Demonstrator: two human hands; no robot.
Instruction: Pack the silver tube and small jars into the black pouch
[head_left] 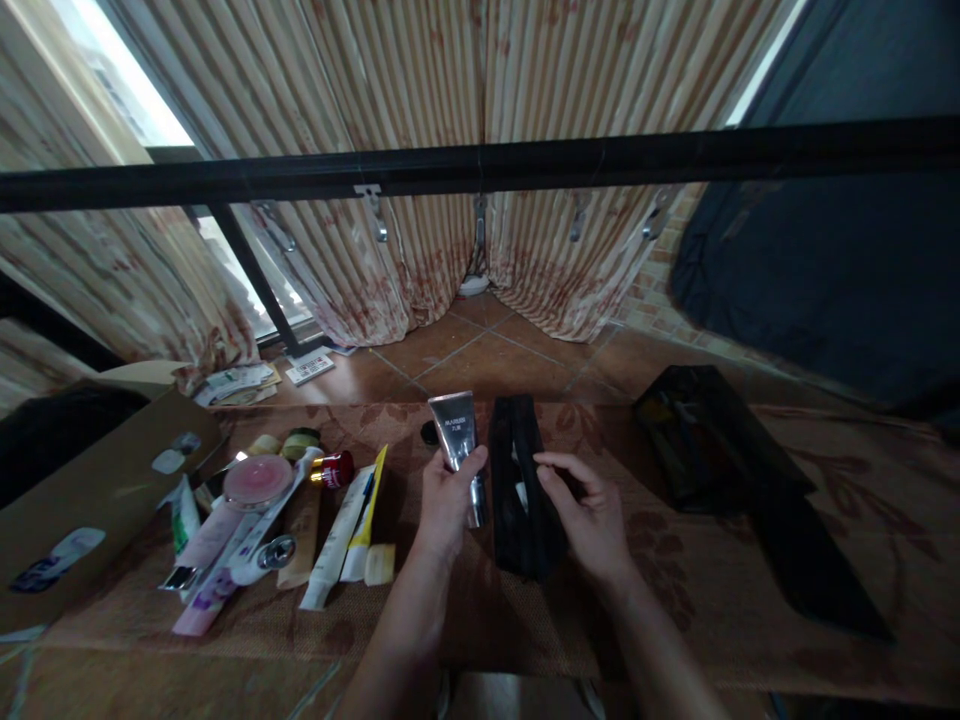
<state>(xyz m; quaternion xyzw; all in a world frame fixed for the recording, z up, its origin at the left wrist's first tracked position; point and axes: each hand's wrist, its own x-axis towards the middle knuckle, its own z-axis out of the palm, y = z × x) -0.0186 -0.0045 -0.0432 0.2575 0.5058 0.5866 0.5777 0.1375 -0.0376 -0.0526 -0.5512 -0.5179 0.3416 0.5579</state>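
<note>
A silver-grey squeeze tube with small lettering stands tilted in my left hand, thumb pressed on its front and its shiny cap end downward. Just right of it sits a black zip pouch, its long top opening parted. Something pale shows inside, too dim to name. My right hand pinches the pouch's right rim between thumb and forefinger. A small round black item lies behind the tube, partly hidden by it.
Several cosmetic tubes, including a yellow-and-white one, a pink round container and a red-and-gold jar, lie at left beside a cardboard box. A second black case lies open at right. A dark rail crosses behind the cloth-covered table.
</note>
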